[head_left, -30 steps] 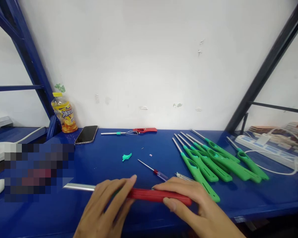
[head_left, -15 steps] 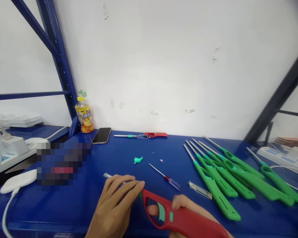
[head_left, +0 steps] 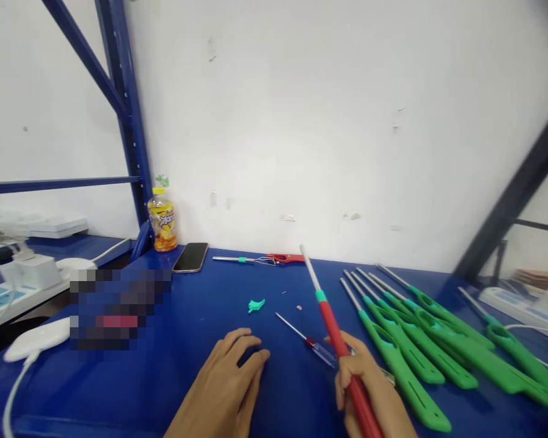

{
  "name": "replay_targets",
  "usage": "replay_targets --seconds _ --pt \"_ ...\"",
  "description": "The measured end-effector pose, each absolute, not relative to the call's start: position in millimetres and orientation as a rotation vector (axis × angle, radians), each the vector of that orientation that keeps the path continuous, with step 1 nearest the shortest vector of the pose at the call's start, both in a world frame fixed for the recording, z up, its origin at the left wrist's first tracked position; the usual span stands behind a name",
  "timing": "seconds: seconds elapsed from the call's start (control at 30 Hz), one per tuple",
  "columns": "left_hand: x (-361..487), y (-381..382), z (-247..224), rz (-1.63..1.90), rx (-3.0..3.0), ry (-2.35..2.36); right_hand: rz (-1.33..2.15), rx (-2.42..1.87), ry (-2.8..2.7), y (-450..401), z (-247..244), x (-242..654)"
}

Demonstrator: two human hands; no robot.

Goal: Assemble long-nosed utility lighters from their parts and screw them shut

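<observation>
My right hand (head_left: 365,380) is wrapped round the handle of a red long-necked lighter (head_left: 332,325). Its metal tube points up and away, with a turquoise collar where tube meets handle. The lower end of the handle runs out of view. My left hand (head_left: 226,380) is open over the blue table, fingers loosely bent, holding nothing. Just behind the lighter lies a screwdriver (head_left: 322,353) with a clear purple handle. A small turquoise plastic piece (head_left: 256,305) lies beyond my left hand. My right hand partly hides a small clear object beside the green lighters.
Several green long-necked lighters (head_left: 395,359) lie fanned out on the right. At the back are a red lighter with exposed wires (head_left: 285,258), a phone (head_left: 190,257) and a drink bottle (head_left: 162,222). Power strips stand at both sides; a white charging pad (head_left: 39,340) lies left.
My left hand has let go of the red lighter's tube. My right hand has swung the lighter upright, its tube now pointing away. The view has shifted slightly.
</observation>
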State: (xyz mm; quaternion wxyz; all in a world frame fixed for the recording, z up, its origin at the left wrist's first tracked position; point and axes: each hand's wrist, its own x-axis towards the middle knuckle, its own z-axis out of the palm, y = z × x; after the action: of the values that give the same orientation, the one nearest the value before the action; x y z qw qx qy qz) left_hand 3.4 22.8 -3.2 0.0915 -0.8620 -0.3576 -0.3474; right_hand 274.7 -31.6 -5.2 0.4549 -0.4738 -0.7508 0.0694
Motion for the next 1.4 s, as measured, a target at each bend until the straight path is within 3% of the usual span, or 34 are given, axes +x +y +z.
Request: replay_targets --seconds 0.23,0.47,0.77,1.13,1.23,1.4 --pt "3.9 27.8 7.6 -1.037 -2.612 -0.886 0.284 -1.189 -1.877 -27.1 -1.5 267.7" --pt "0.4 27.9 -0.8 -0.98 -2.644 -0.937 -0.024 -1.253 -1.921 -33.9 19.6 284.5" --pt "0.5 27.5 -4.7 -0.913 -2.688 -0.926 -0.148 -1.572 -2.083 -29.7 63.3 359.0" --pt "22.1 12.0 -5.2 -0.981 -2.578 -0.864 -0.197 -1.692 -2.283 -3.4 48.5 352.7" --pt "70.8 -8.6 18.0 -1.129 -2.615 -0.93 -0.189 -1.687 -2.274 -1.7 47.1 359.2" --pt "165.5 23.9 89.1 -0.81 -2.739 -1.372 -0.258 -1.625 -2.333 -3.2 46.2 356.7"
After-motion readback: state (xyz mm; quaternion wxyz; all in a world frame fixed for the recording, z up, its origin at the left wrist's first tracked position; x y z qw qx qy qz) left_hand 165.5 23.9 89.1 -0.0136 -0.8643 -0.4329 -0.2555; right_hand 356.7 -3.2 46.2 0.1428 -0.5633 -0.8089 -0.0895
